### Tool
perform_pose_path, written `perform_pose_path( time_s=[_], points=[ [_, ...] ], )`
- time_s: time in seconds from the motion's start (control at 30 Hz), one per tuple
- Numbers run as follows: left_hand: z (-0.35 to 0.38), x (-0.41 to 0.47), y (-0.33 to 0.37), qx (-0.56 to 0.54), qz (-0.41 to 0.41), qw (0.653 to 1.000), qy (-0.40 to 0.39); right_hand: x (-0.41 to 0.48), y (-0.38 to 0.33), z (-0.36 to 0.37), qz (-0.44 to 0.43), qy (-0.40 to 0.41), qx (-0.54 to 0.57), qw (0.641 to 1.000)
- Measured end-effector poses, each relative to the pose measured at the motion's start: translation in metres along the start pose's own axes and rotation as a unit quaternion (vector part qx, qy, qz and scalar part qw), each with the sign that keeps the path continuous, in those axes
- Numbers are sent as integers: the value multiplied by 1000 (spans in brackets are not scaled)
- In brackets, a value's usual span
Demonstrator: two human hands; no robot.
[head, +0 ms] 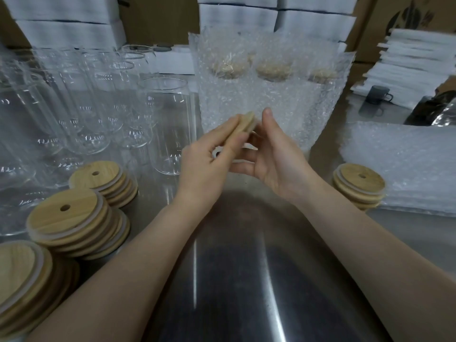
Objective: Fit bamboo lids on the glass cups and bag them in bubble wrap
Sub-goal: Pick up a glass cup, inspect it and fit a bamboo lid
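A round bamboo lid (243, 125) is held tilted on edge above the steel table, in the middle of the view. My left hand (209, 161) pinches its near side between thumb and fingers. My right hand (274, 154) cups it from the right, thumb up beside its rim. Just left of my hands stands an open glass cup (167, 124), with several more glass cups (81, 102) behind it. Stacks of bamboo lids (71, 218) lie at front left, and a small stack of lids (359, 185) lies at right. Behind my hands stand bagged cups in bubble wrap (269, 95).
A pile of flat bubble-wrap bags (404, 164) lies at right. White foam sheets (414, 58) and cardboard boxes (160, 18) line the back. A dark mug (378, 95) stands at far right. The steel table (246, 267) stretches toward me.
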State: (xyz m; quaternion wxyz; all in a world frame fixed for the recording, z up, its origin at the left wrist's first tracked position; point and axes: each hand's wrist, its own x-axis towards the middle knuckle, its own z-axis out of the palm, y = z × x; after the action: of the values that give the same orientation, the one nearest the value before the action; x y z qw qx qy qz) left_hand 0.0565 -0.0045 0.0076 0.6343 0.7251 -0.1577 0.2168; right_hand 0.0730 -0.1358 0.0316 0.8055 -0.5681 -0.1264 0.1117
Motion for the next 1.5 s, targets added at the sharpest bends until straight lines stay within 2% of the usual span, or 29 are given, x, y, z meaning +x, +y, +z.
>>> perform_pose_path(
  time_s=[0.1,0.17,0.33,0.6,0.73,0.87,0.97,1.1,1.17,1.37,1.5],
  points=[
    [-1,4,3,-97,-43,994,31,-2,6,1,-40,-24,-69,997],
    [0,5,4,-153,-87,984,39,-2,10,2,-63,12,-107,992],
    [4,6,8,-249,-198,948,10,-2,12,2,-139,103,-221,960],
    [4,3,9,-398,-250,879,-80,-1,8,-3,-185,196,-302,914],
    [6,3,9,-404,-254,874,-91,-1,4,-2,-195,217,-275,916],
    [5,4,7,-425,-252,865,-86,-1,-1,0,-176,199,-200,943],
    [-1,7,4,-430,-249,865,-72,-1,-2,-3,-148,145,-187,960],
    [-7,10,3,-449,-252,856,-39,2,-5,-10,-117,33,-193,974],
    [-7,10,2,-459,-254,851,-35,2,-6,-12,-114,14,-205,972],
    [-1,7,5,-428,-248,867,-60,1,-4,-11,-144,80,-260,951],
    [3,4,7,-379,-249,888,-83,0,1,-7,-186,147,-313,920]
  ],
)
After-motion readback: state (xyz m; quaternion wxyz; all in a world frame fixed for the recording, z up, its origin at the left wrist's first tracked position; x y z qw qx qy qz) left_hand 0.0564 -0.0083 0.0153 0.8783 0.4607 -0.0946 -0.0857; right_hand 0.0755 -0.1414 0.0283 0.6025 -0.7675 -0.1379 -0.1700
